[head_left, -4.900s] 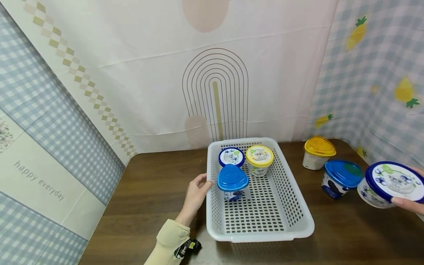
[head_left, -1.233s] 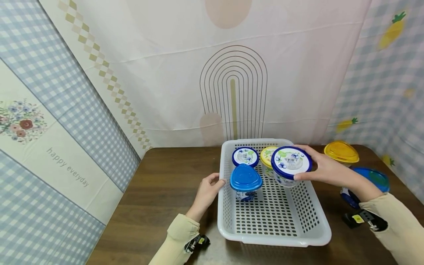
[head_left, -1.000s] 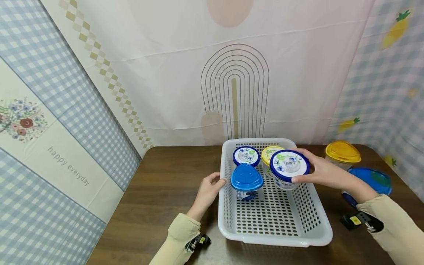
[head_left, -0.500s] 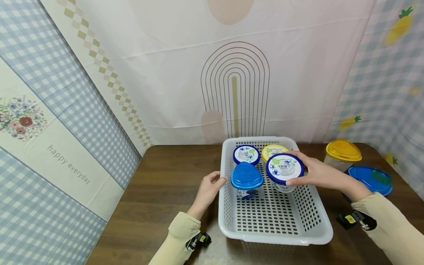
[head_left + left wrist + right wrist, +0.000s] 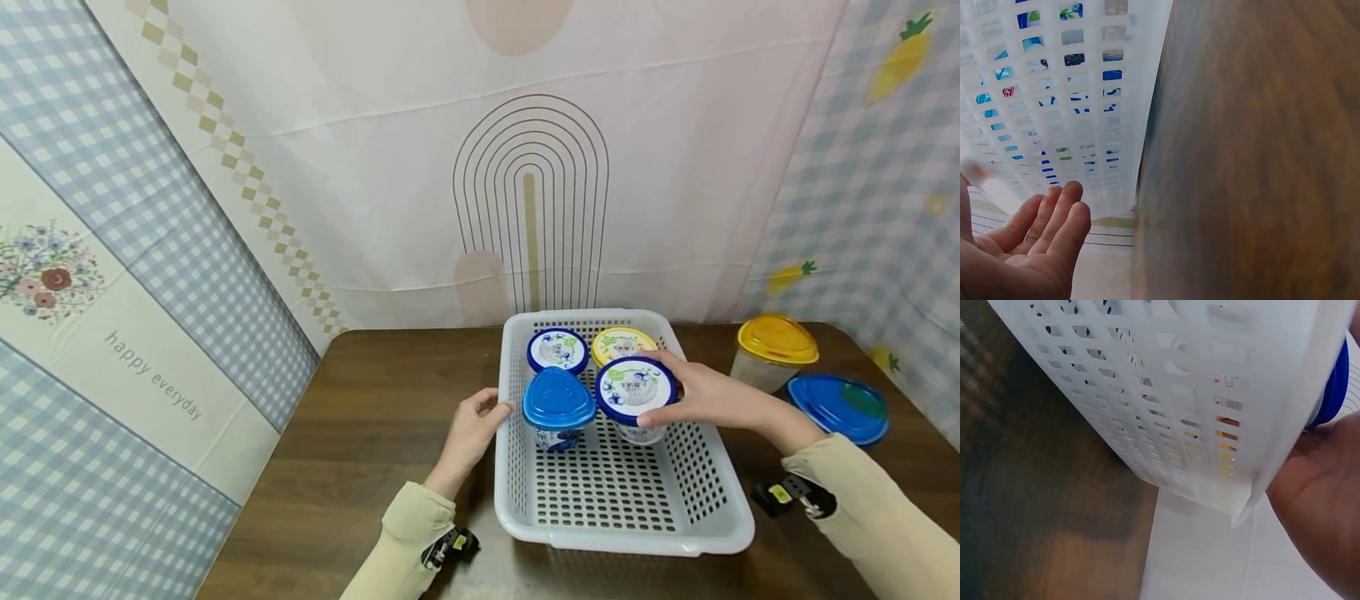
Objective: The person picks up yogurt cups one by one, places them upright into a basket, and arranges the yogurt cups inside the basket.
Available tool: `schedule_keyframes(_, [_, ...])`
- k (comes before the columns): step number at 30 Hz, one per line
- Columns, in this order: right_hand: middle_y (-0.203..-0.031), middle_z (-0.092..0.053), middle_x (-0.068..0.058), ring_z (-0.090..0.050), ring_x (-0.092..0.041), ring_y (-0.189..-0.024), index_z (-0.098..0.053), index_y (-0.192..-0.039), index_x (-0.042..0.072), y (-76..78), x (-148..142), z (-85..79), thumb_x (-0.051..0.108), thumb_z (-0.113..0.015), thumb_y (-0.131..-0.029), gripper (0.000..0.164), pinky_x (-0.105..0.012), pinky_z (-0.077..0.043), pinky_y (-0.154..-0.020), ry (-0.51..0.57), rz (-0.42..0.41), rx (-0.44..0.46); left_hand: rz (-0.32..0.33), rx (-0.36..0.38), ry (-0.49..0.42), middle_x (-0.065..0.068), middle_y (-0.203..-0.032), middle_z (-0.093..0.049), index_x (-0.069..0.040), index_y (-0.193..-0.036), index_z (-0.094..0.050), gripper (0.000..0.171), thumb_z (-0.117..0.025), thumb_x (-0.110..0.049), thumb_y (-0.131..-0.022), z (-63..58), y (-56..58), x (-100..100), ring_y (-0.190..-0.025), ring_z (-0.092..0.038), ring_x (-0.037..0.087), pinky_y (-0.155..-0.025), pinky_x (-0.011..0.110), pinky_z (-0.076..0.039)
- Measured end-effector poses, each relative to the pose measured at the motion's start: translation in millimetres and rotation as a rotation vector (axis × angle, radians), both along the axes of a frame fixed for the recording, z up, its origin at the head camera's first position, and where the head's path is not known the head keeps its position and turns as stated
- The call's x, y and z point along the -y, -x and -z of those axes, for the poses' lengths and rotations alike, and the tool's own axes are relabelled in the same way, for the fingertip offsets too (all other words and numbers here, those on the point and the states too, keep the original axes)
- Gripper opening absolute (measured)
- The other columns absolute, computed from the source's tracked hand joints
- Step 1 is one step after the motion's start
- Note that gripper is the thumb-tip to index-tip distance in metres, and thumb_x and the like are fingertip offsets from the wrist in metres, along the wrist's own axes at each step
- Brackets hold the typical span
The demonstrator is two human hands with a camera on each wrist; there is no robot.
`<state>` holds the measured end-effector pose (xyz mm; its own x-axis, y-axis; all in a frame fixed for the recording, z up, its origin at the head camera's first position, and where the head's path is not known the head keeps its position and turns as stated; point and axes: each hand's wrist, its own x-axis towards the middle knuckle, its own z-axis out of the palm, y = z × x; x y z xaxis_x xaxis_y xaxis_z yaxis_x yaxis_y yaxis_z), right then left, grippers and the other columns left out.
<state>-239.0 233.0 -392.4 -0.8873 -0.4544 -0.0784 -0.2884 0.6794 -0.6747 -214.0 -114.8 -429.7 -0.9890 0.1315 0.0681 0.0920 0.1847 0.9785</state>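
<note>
My right hand grips a tub by its blue-rimmed, blueberry-printed white lid, inside the white perforated basket. In the right wrist view that tub's blue lid edge shows beyond the basket rim. My left hand holds the basket's left rim, thumb over it and fingers outside, as the left wrist view also shows. Behind the held tub stands a yellow-rimmed tub. To its left are a tub with a domed blue lid and, farther back, another blue-rimmed tub.
On the brown wooden table, right of the basket, stand a tub with a domed yellow lid and one with a domed blue lid. A patterned cloth hangs behind the table.
My right hand has brought the blue-rimmed tub from the far right into the basket, then lowered it toward the front and left. My left hand keeps its hold on the rim.
</note>
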Motion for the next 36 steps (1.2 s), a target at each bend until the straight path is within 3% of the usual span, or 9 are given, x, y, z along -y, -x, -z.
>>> schedule_keyframes(12, [-0.139,-0.051,-0.024,-0.056,-0.034,-0.116,-0.025,-0.156,0.008,5.2,2.1,4.7,0.046,-0.080,-0.084,0.098,-0.061,-0.047,-0.097,0.020,-0.017,0.045,-0.007,0.023,-0.015,0.023,-0.107,-0.070,0.009,-0.117,-0.066,0.031,-0.062,-0.010,-0.093,-1.8,-1.6,-2.0,-0.091,-0.070,0.025,-0.080,0.038,-0.059])
schedule_keyframes(36, [-0.142,-0.048,-0.026,-0.055,-0.036,-0.117,-0.024,-0.155,0.003,10.7,8.1,1.6,0.056,-0.078,-0.082,0.106,-0.062,-0.045,-0.100,-0.058,0.010,0.054,0.017,0.022,-0.041,0.023,-0.107,-0.071,0.010,-0.119,-0.065,0.031,-0.061,-0.010,-0.095,2.9,1.2,1.4,-0.089,-0.070,0.021,-0.079,0.037,-0.059])
